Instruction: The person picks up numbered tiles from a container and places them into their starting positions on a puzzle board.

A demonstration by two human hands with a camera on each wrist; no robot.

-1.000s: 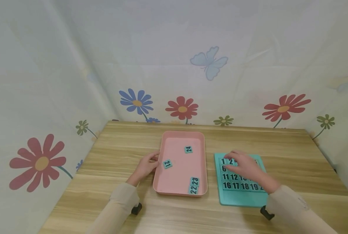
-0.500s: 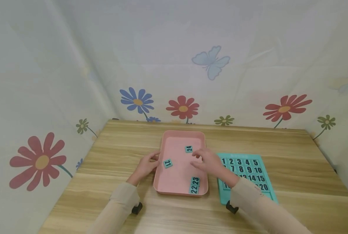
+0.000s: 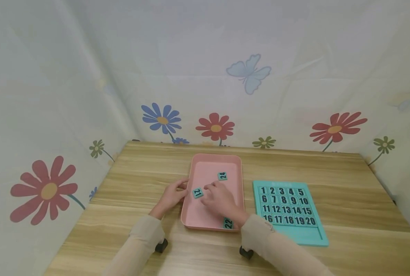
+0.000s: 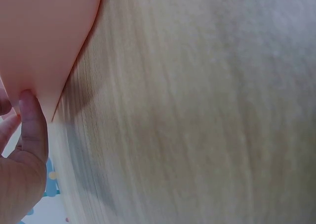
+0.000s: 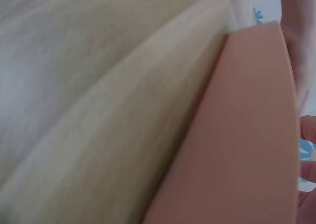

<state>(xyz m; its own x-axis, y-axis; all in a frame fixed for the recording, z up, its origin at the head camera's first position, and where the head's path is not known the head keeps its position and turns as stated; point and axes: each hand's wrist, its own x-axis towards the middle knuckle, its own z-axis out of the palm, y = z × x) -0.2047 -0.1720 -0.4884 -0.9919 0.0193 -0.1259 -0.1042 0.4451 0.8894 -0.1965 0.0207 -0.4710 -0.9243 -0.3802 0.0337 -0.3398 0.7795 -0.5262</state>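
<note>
My left hand holds the left rim of a pink tray. In the left wrist view, the thumb lies against the tray's outer wall. Over the tray is my right hand, its bent fingertips close to the right side of number tile 21; no tile shows between them. Number tile 24 lies farther back in the tray. Near the front right corner, number tile 22 is partly covered by the right wrist, and tile 23 is hidden.
A turquoise number board lies right of the tray, with tiles 1 to 20 in rows and a bare strip along its front. Both stand on a wooden table. A flowered cloth hangs behind and at the sides.
My right hand has moved left from above the number board, across the tray's right rim, to beside tile 21. The left hand stays at the tray's rim.
</note>
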